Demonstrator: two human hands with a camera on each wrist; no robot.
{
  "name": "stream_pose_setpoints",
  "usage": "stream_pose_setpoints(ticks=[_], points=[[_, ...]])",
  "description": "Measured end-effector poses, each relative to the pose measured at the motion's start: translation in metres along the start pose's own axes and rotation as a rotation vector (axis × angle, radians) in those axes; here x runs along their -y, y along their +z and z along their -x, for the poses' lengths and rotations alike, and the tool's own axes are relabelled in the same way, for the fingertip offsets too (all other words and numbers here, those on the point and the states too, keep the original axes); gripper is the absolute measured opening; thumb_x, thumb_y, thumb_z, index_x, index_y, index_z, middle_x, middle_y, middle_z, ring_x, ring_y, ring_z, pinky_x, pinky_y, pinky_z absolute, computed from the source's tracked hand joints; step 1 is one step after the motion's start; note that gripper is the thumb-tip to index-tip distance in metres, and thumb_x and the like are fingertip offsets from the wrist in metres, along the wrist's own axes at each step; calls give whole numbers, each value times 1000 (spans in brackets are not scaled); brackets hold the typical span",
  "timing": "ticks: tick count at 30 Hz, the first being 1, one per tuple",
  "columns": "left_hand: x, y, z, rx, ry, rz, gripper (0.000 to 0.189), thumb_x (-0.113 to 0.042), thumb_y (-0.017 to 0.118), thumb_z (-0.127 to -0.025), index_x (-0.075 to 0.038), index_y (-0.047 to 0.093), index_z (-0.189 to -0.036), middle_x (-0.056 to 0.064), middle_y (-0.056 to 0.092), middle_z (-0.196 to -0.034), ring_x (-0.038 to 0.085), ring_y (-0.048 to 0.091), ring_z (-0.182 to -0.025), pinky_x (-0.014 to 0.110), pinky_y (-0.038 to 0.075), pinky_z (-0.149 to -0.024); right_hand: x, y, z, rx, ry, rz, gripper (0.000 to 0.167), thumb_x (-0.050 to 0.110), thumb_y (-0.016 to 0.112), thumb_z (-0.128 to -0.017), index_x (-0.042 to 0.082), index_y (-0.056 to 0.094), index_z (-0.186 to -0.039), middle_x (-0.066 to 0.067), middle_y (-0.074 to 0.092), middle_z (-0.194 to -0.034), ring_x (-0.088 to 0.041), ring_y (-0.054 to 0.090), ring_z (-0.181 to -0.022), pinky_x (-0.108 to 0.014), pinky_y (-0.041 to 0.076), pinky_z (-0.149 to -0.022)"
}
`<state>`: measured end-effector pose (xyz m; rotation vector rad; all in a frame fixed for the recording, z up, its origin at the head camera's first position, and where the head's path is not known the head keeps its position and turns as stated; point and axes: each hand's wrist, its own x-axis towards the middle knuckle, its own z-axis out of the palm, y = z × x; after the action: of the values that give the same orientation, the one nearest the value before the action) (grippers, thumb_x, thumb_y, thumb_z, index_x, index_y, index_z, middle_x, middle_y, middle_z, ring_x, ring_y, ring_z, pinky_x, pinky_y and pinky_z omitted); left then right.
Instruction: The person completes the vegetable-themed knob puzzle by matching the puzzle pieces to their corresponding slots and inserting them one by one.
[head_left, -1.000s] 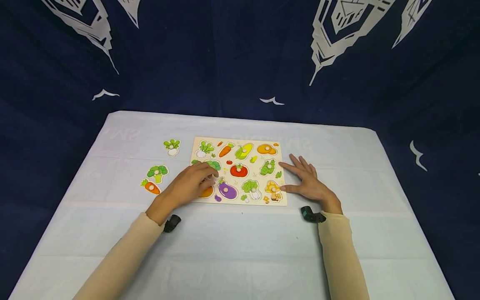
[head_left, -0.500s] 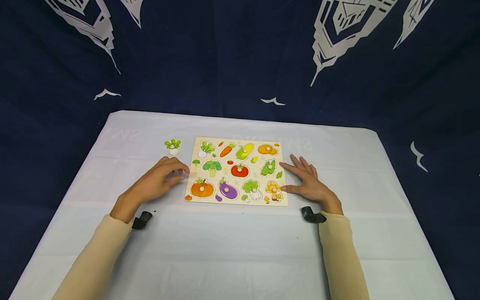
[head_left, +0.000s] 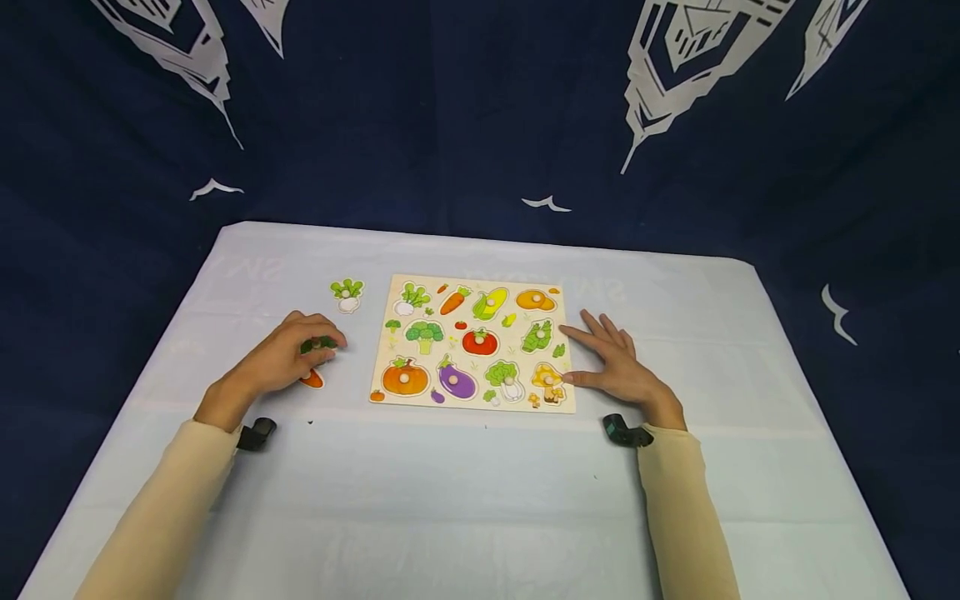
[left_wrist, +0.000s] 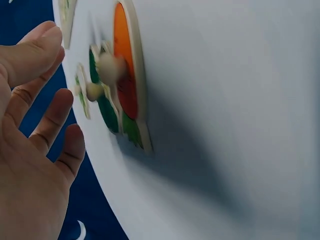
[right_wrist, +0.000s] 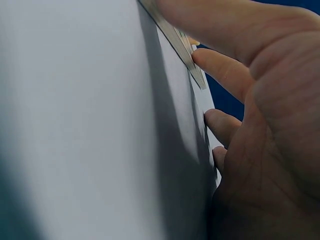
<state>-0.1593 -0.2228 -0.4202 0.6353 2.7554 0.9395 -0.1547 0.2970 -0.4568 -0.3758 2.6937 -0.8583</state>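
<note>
My left hand (head_left: 283,354) hovers with bent fingers over a broccoli puzzle piece (head_left: 318,343), partly hiding it and the carrot piece (head_left: 313,379). In the left wrist view, a gap separates the fingertips from the knobs on the carrot piece (left_wrist: 125,60) and the broccoli piece (left_wrist: 106,112). A white turnip piece (head_left: 347,296) with green leaves lies farther back. The vegetable puzzle board (head_left: 382,367) lies flat to the right; knobbed pieces such as the pumpkin (head_left: 405,379) sit in it. My right hand (head_left: 618,367), fingers spread, touches the board's right edge with thumb and index finger.
All of this lies on a table (head_left: 480,500) covered with a white cloth. Behind hangs a dark blue curtain (head_left: 450,108) with white patterns. Black wrist cameras (head_left: 257,434) are strapped to both wrists.
From over the pumpkin on the board, my left hand has moved left to the loose broccoli and carrot pieces. My right hand has stayed at the board's edge.
</note>
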Motion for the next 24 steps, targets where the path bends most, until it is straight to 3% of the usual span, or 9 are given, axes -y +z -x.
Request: stream_pose_setpoints(ticks=[6, 18, 24], points=[[8, -4, 1, -20, 11, -20, 20, 4, 70, -89, -10, 73, -103, 5, 70, -113, 25, 47, -97, 39, 39, -85, 0, 0, -2, 0, -2, 15, 87, 47, 79, -82, 25, 38, -155, -7, 2, -170, -34, -13, -156, -63, -12, -119], [18, -7, 4, -4, -50, -12, 20, 7, 66, -91, -9, 74, -101, 10, 69, -115, 26, 45, -102, 40, 38, -89, 0, 2, -2, 1, 1, 5, 87, 45, 81, -81, 24, 40, -155, -8, 3, -170, -35, -12, -156, -63, -12, -119], [21, -7, 4, -33, -30, -45, 19, 7, 67, -89, -6, 74, -102, 11, 68, -113, 28, 46, -99, 40, 37, -87, -2, 2, -2, 0, 8, 0, 87, 45, 81, -81, 26, 39, -155, -6, 3, -171, -34, -12, -156, -62, -12, -119]])
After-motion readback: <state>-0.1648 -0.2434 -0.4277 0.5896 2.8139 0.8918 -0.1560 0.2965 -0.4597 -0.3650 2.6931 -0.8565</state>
